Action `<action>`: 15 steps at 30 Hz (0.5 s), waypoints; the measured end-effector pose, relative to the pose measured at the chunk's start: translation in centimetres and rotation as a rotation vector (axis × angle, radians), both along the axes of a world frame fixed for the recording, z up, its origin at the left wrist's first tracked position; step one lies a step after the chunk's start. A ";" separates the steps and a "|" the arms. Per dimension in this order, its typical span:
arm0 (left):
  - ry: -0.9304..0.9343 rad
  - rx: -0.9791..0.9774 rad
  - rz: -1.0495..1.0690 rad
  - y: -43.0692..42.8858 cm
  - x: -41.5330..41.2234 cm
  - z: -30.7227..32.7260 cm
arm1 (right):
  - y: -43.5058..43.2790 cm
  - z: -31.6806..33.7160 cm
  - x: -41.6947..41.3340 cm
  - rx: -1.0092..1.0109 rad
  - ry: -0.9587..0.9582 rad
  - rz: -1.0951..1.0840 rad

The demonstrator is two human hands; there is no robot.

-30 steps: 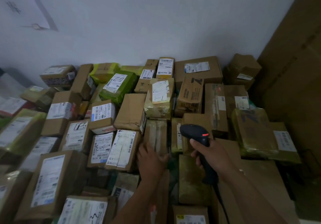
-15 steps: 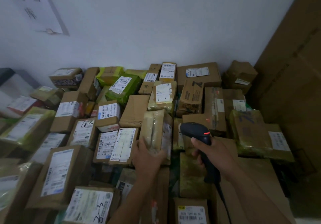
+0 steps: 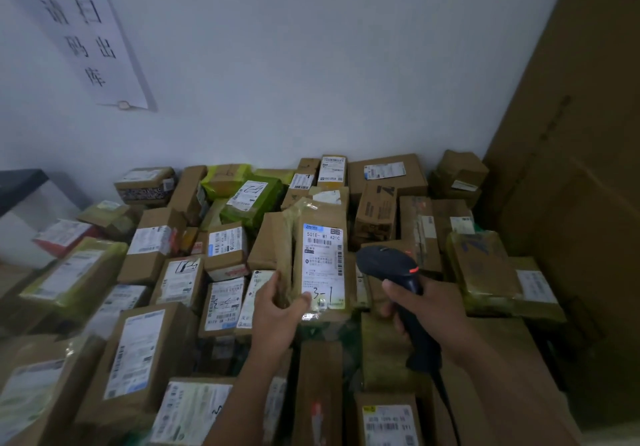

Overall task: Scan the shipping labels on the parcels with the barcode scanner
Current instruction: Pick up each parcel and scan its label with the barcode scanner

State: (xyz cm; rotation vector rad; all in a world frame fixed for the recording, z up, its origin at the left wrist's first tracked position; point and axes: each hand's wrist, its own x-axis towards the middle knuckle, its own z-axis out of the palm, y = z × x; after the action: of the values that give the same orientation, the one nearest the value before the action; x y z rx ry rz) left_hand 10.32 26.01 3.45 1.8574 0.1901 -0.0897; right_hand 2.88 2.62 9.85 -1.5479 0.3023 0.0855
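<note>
Your left hand grips the upright parcel at its lower edge, label facing you. Just right of that parcel your right hand clasps the barcode scanner — this scan looks unfinished. Piled parcels surround it — probably most remain.

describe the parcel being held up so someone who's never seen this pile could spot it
Against the white wall lies a heap of brown cardboard parcels. Near its middle, the left hand holds one tape-wrapped brown parcel upright, beside the black barcode scanner. Alone among them it stands raised, its white label hand-marked "3-1".
</note>
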 end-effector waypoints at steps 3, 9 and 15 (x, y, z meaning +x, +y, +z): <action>-0.045 0.145 0.019 0.7 0.1 0.3 | -0.3 0.7 -0.7 0.012 0.008 0.000; -0.088 0.244 0.056 1.8 -0.3 0.1 | -0.5 1.5 -1.9 0.108 0.051 0.074; -0.107 0.269 0.037 2.3 -0.5 0.0 | -0.2 2.0 -2.1 0.119 0.071 0.081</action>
State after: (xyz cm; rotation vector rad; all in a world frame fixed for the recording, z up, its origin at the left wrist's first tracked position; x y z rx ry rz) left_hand 9.82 28.36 3.44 2.1190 0.1687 0.0643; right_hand 0.82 2.41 11.83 -1.4407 0.2856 0.2179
